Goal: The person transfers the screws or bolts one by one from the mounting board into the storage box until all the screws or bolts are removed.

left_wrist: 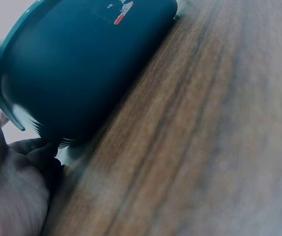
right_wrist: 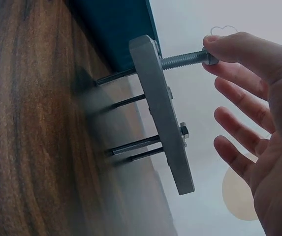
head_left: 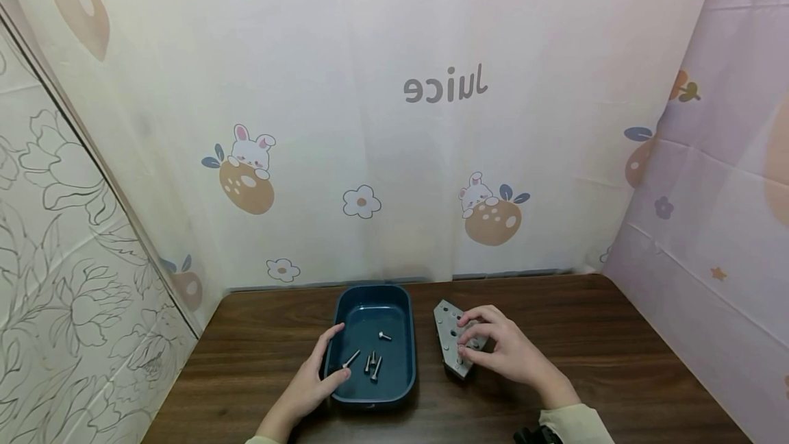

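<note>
My right hand (head_left: pixel 508 351) pinches the head of a bolt (right_wrist: pixel 184 60) between thumb and index finger; the other fingers are spread apart. The bolt's threaded shank stands upright at a hole near one end of a grey metal plate (head_left: pixel 448 334). Several rods or bolt shanks (right_wrist: pixel 136 143) reach below the plate toward the table, and a hex bolt head (right_wrist: pixel 184 131) sits on its top. My left hand (head_left: pixel 308 379) grips the left side of a dark teal tray (head_left: pixel 403 392), with the thumb over the rim. Several loose bolts (head_left: pixel 376 368) lie in the tray.
The tray and plate stand side by side on a dark wood-grain table (head_left: pixel 259 334). A printed curtain (head_left: pixel 382 142) hangs behind the table's back edge, with further printed sheets at the left and right. A torn sticker (left_wrist: pixel 124 13) marks the tray's outer wall.
</note>
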### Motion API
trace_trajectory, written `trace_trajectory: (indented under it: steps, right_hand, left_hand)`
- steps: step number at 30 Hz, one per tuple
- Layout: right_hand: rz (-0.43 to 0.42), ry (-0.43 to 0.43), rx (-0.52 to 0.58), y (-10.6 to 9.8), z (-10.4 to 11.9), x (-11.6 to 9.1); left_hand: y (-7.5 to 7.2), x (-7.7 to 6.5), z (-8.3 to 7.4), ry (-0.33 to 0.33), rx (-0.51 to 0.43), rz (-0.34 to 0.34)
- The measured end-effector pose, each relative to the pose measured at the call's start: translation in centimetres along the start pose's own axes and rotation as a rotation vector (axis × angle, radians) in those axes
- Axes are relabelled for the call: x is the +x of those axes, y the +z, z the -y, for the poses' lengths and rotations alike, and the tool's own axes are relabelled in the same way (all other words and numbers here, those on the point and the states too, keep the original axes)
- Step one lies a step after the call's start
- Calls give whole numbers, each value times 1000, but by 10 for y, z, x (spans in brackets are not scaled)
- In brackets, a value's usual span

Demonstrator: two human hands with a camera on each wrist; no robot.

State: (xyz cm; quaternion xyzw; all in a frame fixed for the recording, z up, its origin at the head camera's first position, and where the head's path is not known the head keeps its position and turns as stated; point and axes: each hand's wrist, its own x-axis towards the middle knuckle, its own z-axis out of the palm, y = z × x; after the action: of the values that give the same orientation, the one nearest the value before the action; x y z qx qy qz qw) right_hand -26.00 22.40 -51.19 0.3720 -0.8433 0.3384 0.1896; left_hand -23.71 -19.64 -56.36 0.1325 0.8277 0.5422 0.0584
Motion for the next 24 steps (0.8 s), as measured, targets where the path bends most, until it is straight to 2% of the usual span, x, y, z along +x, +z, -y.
trace_trajectory:
  steps: [15, 24]
  right_hand:
    - [-25, -34, 7, -3, 4, 5]
    - [-45, -21, 34, -1, 8, 8]
  left_hand:
    - [0, -1, -3, -17, 8, -4]
    - [0, 0, -1, -21, 5, -6]
